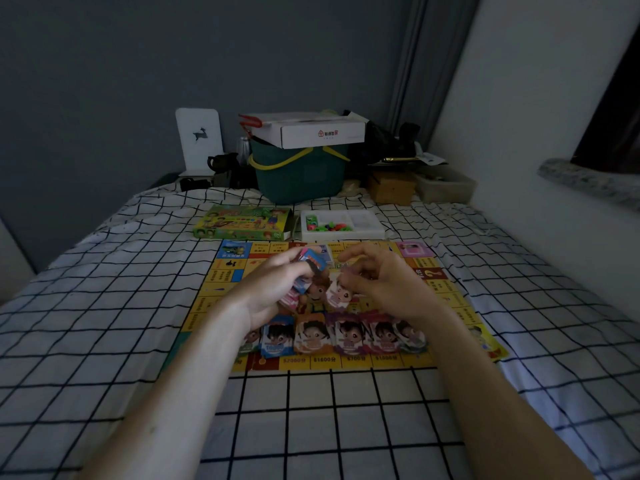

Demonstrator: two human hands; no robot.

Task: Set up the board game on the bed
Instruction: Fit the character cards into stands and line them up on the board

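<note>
Left hand (277,282), fingers curled around a small stack of cards (304,275), the stack's long axis running from near-left to far-right. Right hand (377,282), fingertips pinching a single card (341,294) showing a cartoon face, its long axis near to far and slightly tilted; this card sits just right of the stack, above the middle of the game board (446,292). The board lies flat on the bed (104,306), which is covered in a white sheet with a dark grid. Along the board's near edge, a row of face cards (346,336) runs left to right, overlapping one another (the leftmost partly hidden behind the left wrist). Just beyond the board's far edge: the green game box (242,223) to the left and a white tray of coloured pieces (341,225) to the right. Farther back, at the head of the bed, a green basket (298,174) carries a white carton (311,131); a white stand with a deer mark (199,138) rises to its left against the grey wall.
</note>
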